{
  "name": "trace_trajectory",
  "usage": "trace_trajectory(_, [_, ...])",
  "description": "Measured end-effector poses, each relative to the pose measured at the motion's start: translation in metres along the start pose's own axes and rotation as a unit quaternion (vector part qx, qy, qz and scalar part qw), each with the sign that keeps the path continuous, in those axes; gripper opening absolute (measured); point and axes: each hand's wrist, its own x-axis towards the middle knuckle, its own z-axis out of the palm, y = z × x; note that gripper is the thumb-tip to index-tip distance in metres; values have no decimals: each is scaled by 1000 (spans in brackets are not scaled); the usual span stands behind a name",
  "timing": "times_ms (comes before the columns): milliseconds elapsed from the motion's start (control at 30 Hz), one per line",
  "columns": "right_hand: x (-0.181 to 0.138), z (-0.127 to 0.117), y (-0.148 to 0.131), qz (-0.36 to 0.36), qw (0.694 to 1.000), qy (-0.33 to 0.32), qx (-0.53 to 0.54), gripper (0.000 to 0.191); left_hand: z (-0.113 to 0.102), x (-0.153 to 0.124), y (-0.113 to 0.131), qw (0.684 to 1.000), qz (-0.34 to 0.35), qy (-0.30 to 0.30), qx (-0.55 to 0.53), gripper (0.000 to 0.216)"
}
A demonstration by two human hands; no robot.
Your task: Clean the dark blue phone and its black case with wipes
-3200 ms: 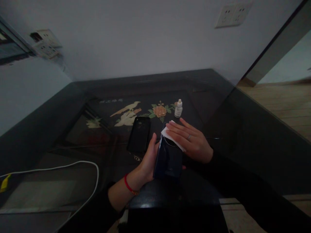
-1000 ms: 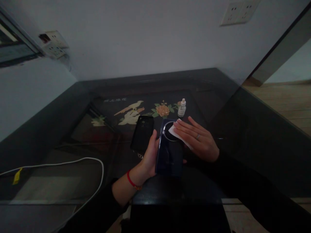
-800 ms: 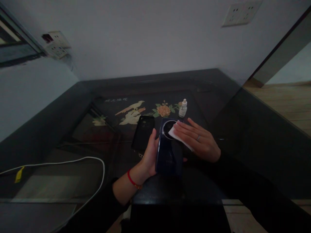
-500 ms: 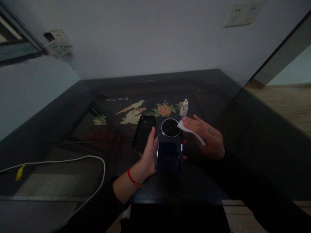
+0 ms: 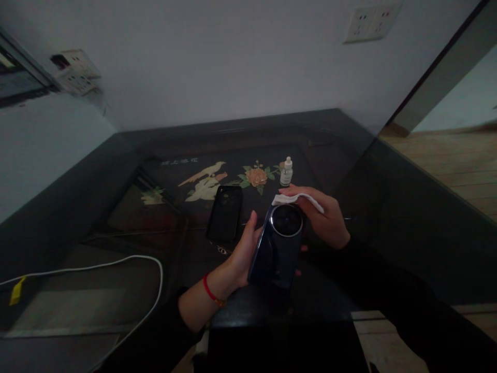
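Head view, item one: dark blue glossy smartphone (image 5: 276, 248), back upward and tilted, clasped along its edges by the left hand (image 5: 241, 252) above the dark glass-topped table (image 5: 388, 217). At the smartphone's far end the right hand (image 5: 328, 220) pinches a small folded white wipe (image 5: 298, 199) just beside the round camera ring; left of the smartphone lies a flat black phone case (image 5: 224, 213), beyond it a small white dropper bottle (image 5: 286, 172). Risk, as I judge it: wipe pressure on that raised end could lever the slick body out of the edge grip onto the glass.
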Motion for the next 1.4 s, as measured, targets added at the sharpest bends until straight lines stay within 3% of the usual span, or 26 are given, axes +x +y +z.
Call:
trace_trajectory(233, [-2,-5,2,-36,999,-11,-39,26,3,-3,6,1000,16,-12,-14,73])
trace_trajectory(467, [-8,0,3,-52,993,2,-102,30,7,-4,14,994,80,55,-51,72])
trace_trajectory(633, [-11,5,-1,-122,980,-27,-155,36,4,-4,18,990,102,62,-81,75])
trace_trajectory(833, [-18,15,-4,-248,946,-68,-197,36,8,-2,21,981,116,117,-103,70])
trace_trajectory(967, [-19,24,-7,-291,928,-94,-212,33,12,0,19,979,114,145,-85,68])
trace_trajectory(1133, [-14,19,-13,-291,929,-84,-212,38,11,-1,10,985,96,135,-53,64])
trace_trajectory(1300, [-8,9,-13,-190,956,-1,-222,45,10,-2,-1,996,50,74,-26,57])
trace_trajectory(1400, [-8,11,-13,-206,951,-18,-230,41,11,-3,-5,996,43,74,-18,56])
